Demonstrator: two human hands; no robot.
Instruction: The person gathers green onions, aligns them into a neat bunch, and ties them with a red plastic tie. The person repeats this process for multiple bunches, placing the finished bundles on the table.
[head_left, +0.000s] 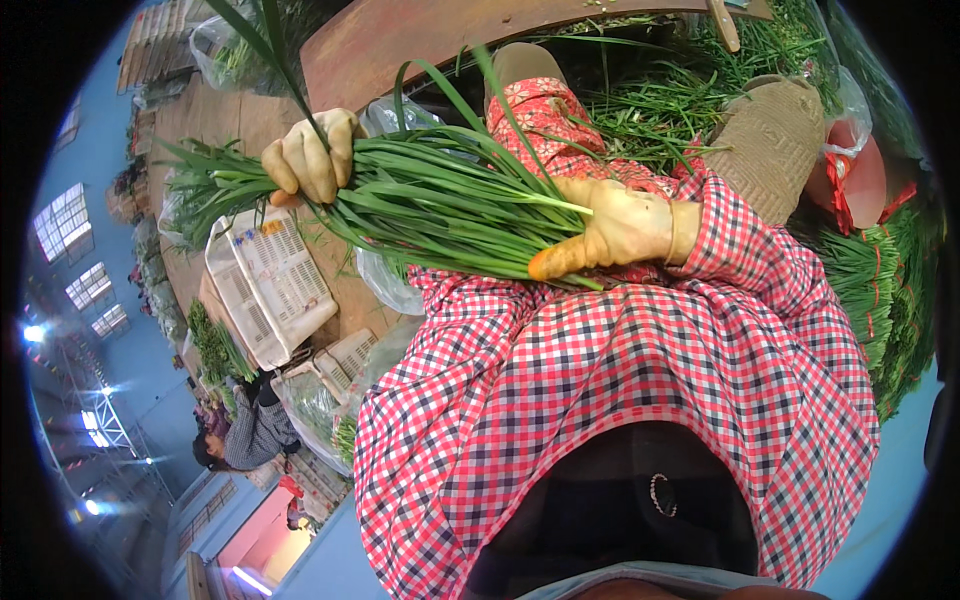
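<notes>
A thick bunch of long green leaves, apparently garlic chives (442, 195), lies level across my lap, held between both hands. My left hand (311, 154), in a stained pale glove, is curled around its leafy left part. A few long leaves rise steeply beside these fingers. At the right, my gloved right hand (622, 225) grips the paler stem end, its orange-stained thumb lying along the near side. A thin band circles the right wrist. Several leaves arch loose above the bunch. The bunch partly hides both palms.
A wooden board (405, 45) lies ahead, with a wooden-handled knife (724, 26) at its right. Loose greens (660, 112) cover the ground between my shoes. Red-tied bundles (877, 285) are stacked right. White plastic crates (281, 277) and a seated person (255, 431) are left.
</notes>
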